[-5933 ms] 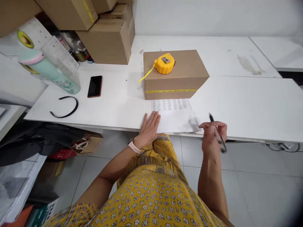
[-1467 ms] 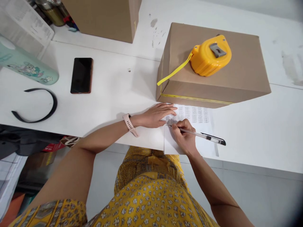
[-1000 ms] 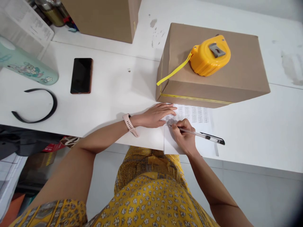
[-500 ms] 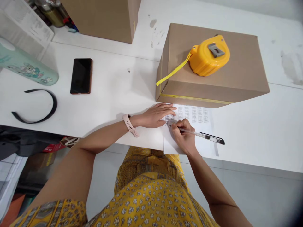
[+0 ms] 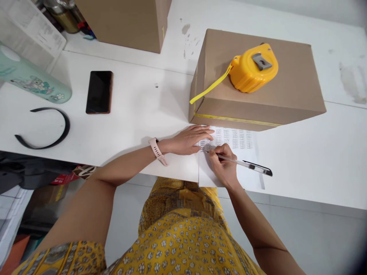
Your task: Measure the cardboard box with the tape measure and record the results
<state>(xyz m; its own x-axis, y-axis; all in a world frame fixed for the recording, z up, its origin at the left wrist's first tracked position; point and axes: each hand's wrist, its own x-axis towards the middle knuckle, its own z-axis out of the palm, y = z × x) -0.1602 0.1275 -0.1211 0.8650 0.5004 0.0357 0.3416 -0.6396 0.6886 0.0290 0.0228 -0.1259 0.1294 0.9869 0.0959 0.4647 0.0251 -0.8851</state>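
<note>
My right hand (image 5: 223, 162) grips a clear-barrelled pen (image 5: 243, 163) with a black cap on its rear end. The pen's tip meets a white sheet of paper (image 5: 237, 173) that carries several columns of small dark writing. Flat across the sheet's upper left corner lies my left hand (image 5: 186, 140), its fingers outstretched and its palm partly on the table. A pink watch band circles the left wrist. Just beyond the paper stands a closed cardboard box (image 5: 292, 72), and on top of it rests a yellow tape measure (image 5: 252, 68) with a yellow strap.
On the white table (image 5: 134, 88), a dark phone (image 5: 99, 92), a black headband (image 5: 64, 130) and a mint green bottle (image 5: 34, 78) lie to the left. Another cardboard box (image 5: 123, 25) stands at the back. The table's front edge runs close to my body.
Almost nothing differs. Both hands keep their places, and the pen's tip stays at the left part of the sheet; the view has shifted very slightly.
</note>
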